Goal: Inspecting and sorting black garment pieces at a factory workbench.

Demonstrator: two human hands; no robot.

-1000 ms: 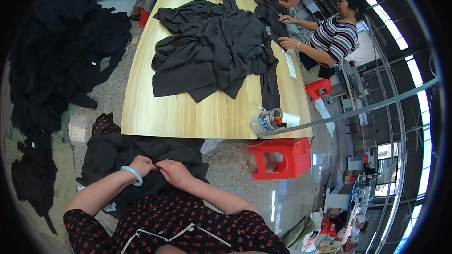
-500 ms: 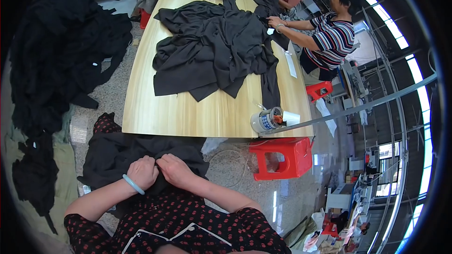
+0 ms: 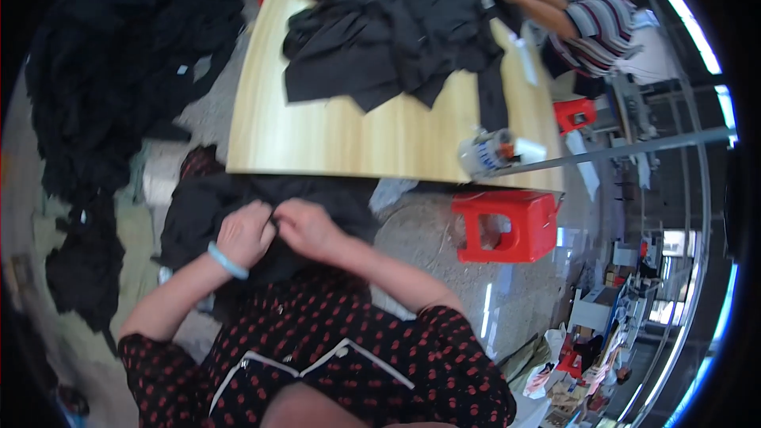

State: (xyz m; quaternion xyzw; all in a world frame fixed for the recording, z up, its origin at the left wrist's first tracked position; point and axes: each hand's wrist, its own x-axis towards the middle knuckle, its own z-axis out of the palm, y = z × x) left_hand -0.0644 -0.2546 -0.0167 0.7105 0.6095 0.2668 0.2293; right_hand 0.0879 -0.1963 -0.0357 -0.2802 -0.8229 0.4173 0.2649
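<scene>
A black cloth garment [image 3: 202, 210] lies bunched across my lap, against the near end of the table. My left hand [image 3: 246, 235], with a pale blue bangle at its wrist, pinches the cloth. Close beside it, my right hand [image 3: 311, 230] pinches the same cloth, its thumb and fingertips near the left hand's. Both hands are closed, and the small piece of fabric between the fingertips is mostly hidden. The picture is slightly blurred.
Black garments [image 3: 396, 40] are heaped on the pale wooden table [image 3: 341, 139]. At its near right corner stands a container of small items [image 3: 485, 152]. A red stool [image 3: 519, 226] sits beside it. More black garments [image 3: 119, 79] lie at left. A person in stripes [image 3: 598, 32] works at the table's right.
The view has tipped and shifted, so the table, stool and piles sit higher and further right. My hands stay together on the garment, with the fingertips slightly shifted.
</scene>
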